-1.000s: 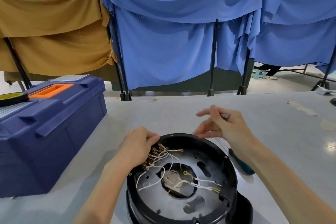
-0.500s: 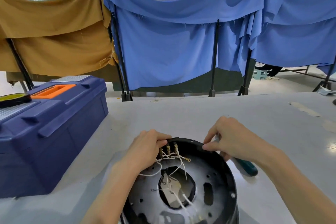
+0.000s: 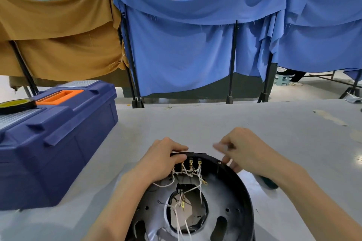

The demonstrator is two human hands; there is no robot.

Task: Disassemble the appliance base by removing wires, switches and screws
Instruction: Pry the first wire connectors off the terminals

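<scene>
The black round appliance base (image 3: 243, 193) stands tilted on its edge at the bottom centre, with its open inside facing me. Thin white wires (image 3: 200, 182) with yellow ring terminals hang from a row of switch contacts (image 3: 191, 163) at the far rim into the central hole. My left hand (image 3: 163, 160) grips the far rim, its fingers curled over the switch block. My right hand (image 3: 249, 152) hovers at the rim's upper right with its fingers blurred. Its lower fingers touch the rim. Whether it holds anything is unclear.
A green-handled screwdriver (image 3: 269, 181) lies on the grey table (image 3: 215, 123), partly under my right wrist. A big blue toolbox (image 3: 58, 135) with an orange handle stands at the left, a roll of tape (image 3: 17, 103) on top. Blue and brown cloth screens hang behind.
The base has been tipped up and turned, so the switch contacts now sit at the far rim. My left hand shifted onto the rim top. My right hand dropped from above to the rim.
</scene>
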